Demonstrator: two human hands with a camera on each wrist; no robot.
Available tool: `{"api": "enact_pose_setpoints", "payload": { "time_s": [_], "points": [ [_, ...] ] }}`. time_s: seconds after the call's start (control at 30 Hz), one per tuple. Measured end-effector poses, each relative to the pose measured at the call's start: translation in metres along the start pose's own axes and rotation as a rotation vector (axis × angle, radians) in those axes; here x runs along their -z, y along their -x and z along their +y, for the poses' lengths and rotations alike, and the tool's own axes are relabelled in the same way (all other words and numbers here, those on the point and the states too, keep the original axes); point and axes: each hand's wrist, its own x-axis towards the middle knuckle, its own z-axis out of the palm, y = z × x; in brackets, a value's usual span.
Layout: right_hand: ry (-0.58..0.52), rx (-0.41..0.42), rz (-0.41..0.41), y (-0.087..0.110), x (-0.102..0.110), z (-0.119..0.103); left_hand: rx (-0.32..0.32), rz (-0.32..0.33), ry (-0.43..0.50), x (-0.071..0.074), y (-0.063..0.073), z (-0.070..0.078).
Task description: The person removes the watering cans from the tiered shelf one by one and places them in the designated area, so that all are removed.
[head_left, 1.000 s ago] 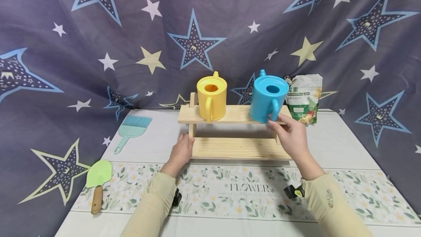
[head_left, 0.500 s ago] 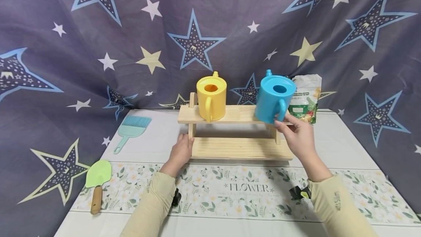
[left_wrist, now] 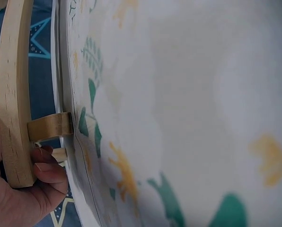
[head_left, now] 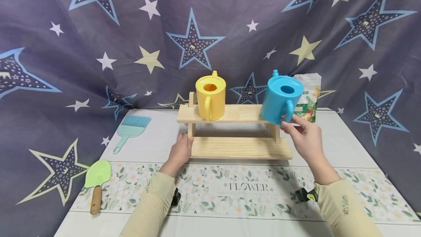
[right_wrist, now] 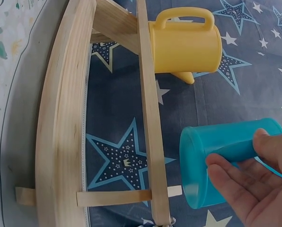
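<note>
My right hand [head_left: 307,138] holds a blue watering can [head_left: 281,96] by its handle, over the right end of a two-tier wooden shelf rack [head_left: 241,147]. In the right wrist view a gap shows between the base of the blue can [right_wrist: 193,165] and the upper board [right_wrist: 155,142]. A yellow watering can [head_left: 211,100] stands upright on the upper board, left of the blue one, its handle facing me. My left hand [head_left: 181,149] grips the left end of the lower board, fingers curled round its edge in the left wrist view.
Behind the blue can stands a white and green printed bag [head_left: 309,100], partly hidden. On the left lie a mint brush and dustpan [head_left: 131,129] and a green trowel [head_left: 98,178] with a wooden handle. A starry curtain [head_left: 210,28] hangs behind the table.
The blue watering can has shifted to the right along the upper board with my right hand, now covering more of the bag. My left hand and the yellow can have stayed in place.
</note>
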Motion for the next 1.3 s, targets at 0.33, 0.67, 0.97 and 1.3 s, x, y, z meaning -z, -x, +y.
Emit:
{"api": "enact_pose_setpoints", "payload": {
  "time_s": [0.33,0.67,0.97,1.3],
  "points": [
    [0.006,-0.027,0.002,0.002,0.008,0.003,-0.004,0.004,-0.006,0.001,0.001,0.0],
    [-0.01,-0.028,0.007,0.005,0.016,0.004,-0.014,0.011,-0.001,0.001,0.002,0.001],
    [0.014,-0.034,0.023,0.008,0.023,0.007,-0.023,0.006,-0.001,0.003,0.002,0.001],
    [0.041,-0.067,0.039,0.014,0.032,0.013,-0.025,0.004,0.006,0.003,0.002,0.001]
  ]
}}
